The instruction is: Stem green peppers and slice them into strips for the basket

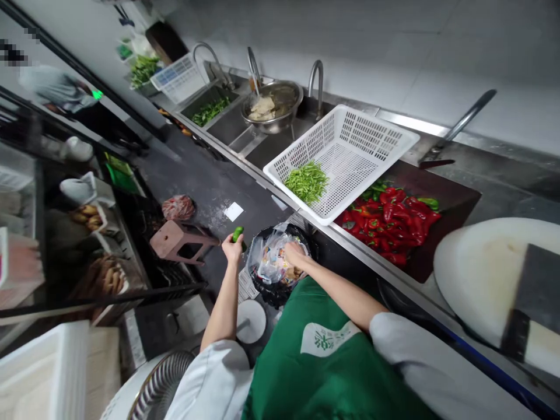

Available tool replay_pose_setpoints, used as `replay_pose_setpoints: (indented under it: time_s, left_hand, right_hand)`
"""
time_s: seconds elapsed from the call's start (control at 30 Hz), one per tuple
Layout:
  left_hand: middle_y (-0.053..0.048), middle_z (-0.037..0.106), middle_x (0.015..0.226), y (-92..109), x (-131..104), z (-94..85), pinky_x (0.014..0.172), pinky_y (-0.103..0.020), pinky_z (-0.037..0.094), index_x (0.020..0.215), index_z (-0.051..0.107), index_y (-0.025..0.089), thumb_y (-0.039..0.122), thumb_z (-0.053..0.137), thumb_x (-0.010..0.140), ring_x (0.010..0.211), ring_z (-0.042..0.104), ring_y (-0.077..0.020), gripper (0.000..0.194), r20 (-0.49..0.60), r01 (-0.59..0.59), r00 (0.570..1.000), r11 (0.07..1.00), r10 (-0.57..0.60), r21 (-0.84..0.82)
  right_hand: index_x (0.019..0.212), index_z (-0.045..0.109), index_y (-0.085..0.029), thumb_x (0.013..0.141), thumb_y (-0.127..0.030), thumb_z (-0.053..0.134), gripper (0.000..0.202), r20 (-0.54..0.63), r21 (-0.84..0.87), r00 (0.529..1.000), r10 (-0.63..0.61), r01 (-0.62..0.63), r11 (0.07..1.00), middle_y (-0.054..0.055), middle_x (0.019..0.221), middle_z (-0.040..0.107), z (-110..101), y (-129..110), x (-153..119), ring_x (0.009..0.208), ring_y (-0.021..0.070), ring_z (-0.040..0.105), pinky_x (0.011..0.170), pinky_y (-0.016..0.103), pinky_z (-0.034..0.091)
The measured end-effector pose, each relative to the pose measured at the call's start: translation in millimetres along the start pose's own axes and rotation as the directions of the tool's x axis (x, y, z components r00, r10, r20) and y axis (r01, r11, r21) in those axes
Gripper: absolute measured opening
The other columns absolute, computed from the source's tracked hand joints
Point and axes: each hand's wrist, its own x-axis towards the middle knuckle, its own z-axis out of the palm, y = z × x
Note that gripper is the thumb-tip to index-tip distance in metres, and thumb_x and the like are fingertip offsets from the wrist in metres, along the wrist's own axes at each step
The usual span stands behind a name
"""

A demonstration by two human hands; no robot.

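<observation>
The left hand (231, 248) is out over the floor (210, 184), left of the bin (275, 256), its fingers closed around a green pepper (237, 234) that sticks up from the grip. The right hand (295, 255) reaches down to the bin's contents near the right side of its black-lined rim; its fingertips are hidden, so whether they pinch anything cannot be told. The bin stands just beside the front edge of the desk (359, 254). Along that edge lies the near side of a white basket (350, 169), with cut greens (306, 182) heaped toward its left near corner and open room toward its far and right sides. Right of it, red peppers (398, 224) fill the left part of a sink (464, 201), leaving its right part bare. A round board (476, 262) sits at the desk's right end, a dark blade (538, 286) on it. The green apron (284, 361) bears a white leaf-shaped patch (328, 339) with a green emblem; its lettering is too small to read. The desk is grey metal, running along a pale wall (394, 52). A pink stool (179, 240) and a white sheet (234, 212) are on the dark floor, with some open space beyond them.
</observation>
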Motion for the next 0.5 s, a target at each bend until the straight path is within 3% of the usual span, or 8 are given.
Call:
replay_pose_setpoints:
  time_s: [0.1,0.2,0.3,0.4,0.5]
  left_hand:
    - [0.002,0.057,0.063,-19,6,-3.6,0.064,-0.024,0.044,0.082,0.067,0.012,0.039,0.071,0.067,0.063,0.052,-0.0131,0.031,0.006,0.06,0.998,0.989,-0.062,0.138]
    - [0.002,0.058,0.061,-24,13,-3.9,0.065,-0.025,0.043,0.082,0.069,0.012,0.038,0.072,0.066,0.063,0.053,-0.0142,0.031,-0.005,0.106,0.994,0.963,-0.108,0.248]
    - [0.002,0.059,0.062,-28,10,2.0,0.063,-0.026,0.042,0.083,0.07,0.011,0.04,0.072,0.066,0.061,0.053,-0.0139,0.034,-0.027,0.168,0.986,0.958,-0.167,0.23]
    - [0.002,0.058,0.059,-37,-14,14.0,0.061,-0.026,0.042,0.079,0.07,0.011,0.045,0.071,0.065,0.058,0.051,-0.0137,0.036,0.012,0.153,0.987,0.967,-0.158,0.205]
    - [0.0,0.059,0.059,-47,-60,32.5,0.062,-0.03,0.045,0.075,0.07,0.014,0.048,0.073,0.064,0.059,0.053,-0.0169,0.036,0.246,-0.006,0.968,0.984,-0.039,0.179]
  right_hand:
    - [0.113,0.068,-0.009,0.088,-0.009,0.05,0.031,-0.03,-0.036,0.999,-0.035,0.034,0.999,0.021,0.121,0.066,-2,12,-4,0.119,0.0258,0.057,0.095,0.031,0.043]
    - [0.113,0.068,-0.012,0.091,-0.014,0.049,0.029,-0.042,-0.045,0.996,-0.081,0.08,0.996,0.018,0.12,0.067,-5,15,-10,0.117,0.0242,0.058,0.095,0.03,0.041]
    - [0.107,0.07,-0.013,0.096,-0.024,0.044,0.03,-0.051,-0.028,0.994,-0.094,0.092,0.995,0.016,0.113,0.07,-7,15,-19,0.109,0.0233,0.062,0.089,0.028,0.043]
    - [0.105,0.07,-0.018,0.097,-0.028,0.043,0.03,-0.074,0.014,0.996,-0.059,0.06,0.998,0.009,0.102,0.073,-9,26,-37,0.099,0.0203,0.066,0.081,0.025,0.043]
    - [0.108,0.069,-0.02,0.097,-0.03,0.041,0.032,-0.147,0.067,0.988,0.048,-0.039,0.997,0.009,0.1,0.074,-12,58,-70,0.097,0.0211,0.066,0.081,0.027,0.044]
